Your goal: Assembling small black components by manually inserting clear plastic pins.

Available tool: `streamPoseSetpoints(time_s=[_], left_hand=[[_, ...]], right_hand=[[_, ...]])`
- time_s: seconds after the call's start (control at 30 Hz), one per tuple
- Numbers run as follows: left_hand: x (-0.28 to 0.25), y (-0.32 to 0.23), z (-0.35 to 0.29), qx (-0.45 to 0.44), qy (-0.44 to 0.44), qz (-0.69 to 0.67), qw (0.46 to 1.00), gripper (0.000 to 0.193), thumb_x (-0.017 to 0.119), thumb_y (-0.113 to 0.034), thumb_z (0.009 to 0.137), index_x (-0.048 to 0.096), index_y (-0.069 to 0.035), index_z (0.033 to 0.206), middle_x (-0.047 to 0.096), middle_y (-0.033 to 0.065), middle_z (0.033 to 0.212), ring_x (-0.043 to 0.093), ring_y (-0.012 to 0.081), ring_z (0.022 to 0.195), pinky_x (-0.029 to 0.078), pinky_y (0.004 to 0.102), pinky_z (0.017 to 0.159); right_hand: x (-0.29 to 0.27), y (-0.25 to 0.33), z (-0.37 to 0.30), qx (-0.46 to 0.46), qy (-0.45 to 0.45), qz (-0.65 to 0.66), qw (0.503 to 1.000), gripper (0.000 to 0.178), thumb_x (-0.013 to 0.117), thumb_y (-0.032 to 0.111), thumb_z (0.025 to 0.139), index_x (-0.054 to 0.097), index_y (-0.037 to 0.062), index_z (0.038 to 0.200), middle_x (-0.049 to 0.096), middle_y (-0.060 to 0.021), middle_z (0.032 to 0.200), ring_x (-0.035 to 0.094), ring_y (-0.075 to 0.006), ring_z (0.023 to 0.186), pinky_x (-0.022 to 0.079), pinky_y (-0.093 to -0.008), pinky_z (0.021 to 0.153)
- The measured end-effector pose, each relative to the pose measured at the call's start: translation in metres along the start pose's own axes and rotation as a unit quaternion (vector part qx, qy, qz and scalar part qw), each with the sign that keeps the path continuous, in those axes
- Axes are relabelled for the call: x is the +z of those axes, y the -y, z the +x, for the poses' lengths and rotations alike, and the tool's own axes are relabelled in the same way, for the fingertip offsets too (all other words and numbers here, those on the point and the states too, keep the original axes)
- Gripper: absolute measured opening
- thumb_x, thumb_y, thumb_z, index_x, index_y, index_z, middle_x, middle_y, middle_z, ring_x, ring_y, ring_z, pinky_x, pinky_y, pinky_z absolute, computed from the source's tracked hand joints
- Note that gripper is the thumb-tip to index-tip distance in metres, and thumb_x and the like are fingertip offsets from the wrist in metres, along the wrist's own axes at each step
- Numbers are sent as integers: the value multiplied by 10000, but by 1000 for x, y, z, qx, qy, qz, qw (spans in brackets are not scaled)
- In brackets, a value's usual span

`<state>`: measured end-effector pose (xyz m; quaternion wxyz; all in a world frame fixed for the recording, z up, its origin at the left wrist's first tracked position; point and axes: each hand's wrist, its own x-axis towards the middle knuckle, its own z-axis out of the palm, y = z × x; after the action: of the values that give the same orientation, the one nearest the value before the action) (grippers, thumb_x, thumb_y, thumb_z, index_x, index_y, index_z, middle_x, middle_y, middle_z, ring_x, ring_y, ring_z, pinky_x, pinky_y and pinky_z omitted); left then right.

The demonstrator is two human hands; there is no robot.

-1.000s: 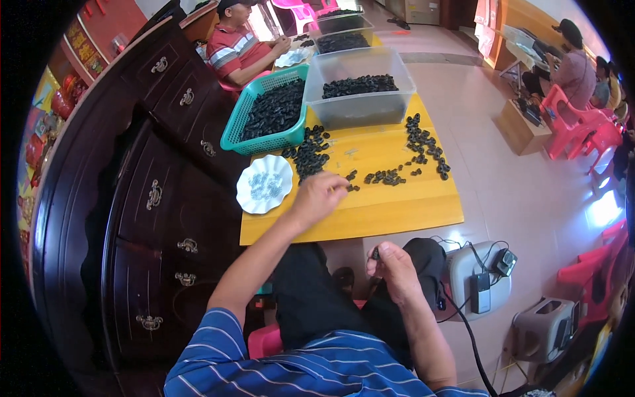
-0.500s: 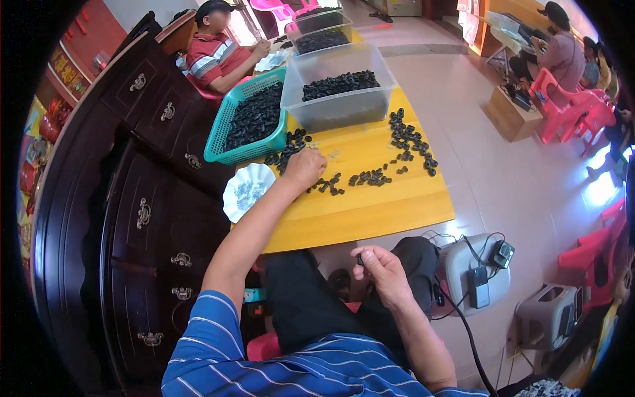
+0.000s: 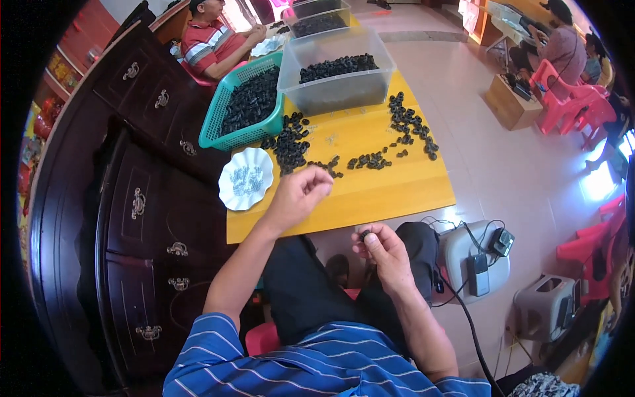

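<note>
Small black piece (image 3: 364, 234): in the right hand, just off the table's near edge, above the lap.
Right hand (image 3: 385, 255): forearm raised, thumb and fingertips pinching the piece.
Left hand (image 3: 299, 198): over the yellow table (image 3: 390, 195), forearm slanting inward, fingers curled toward the thumb; cannot tell whether the tips hold anything.
White dish (image 3: 227, 193): left of that hand.
Loose black pieces (image 3: 289, 147): beyond the left hand.
Green basket (image 3: 254, 134): farther, beside the clear bin (image 3: 337, 99).
</note>
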<state>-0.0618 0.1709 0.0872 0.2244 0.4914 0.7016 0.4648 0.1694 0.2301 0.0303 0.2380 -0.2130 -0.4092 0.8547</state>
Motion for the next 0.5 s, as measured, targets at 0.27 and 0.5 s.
streamPoseSetpoints(time_s=[0.27,0.5], left_hand=[[26,-25,-65,-21,56,-94,994,98,669,-55,921,699,-16,1006,665,-10,827,582,52,696,484,219,635],[40,-33,-76,28,28,-53,998,72,683,-27,889,684,-14,960,660,10,784,581,59,658,483,227,602]], right_hand=[[-3,0,-1,68,17,114,991,168,566,179,1029,621,77,1150,657,-32,989,642,-115,836,522,-256,754],[-3,-4,0,82,25,137,987,190,592,186,1018,636,54,1148,677,-30,965,648,-100,798,551,-245,743]])
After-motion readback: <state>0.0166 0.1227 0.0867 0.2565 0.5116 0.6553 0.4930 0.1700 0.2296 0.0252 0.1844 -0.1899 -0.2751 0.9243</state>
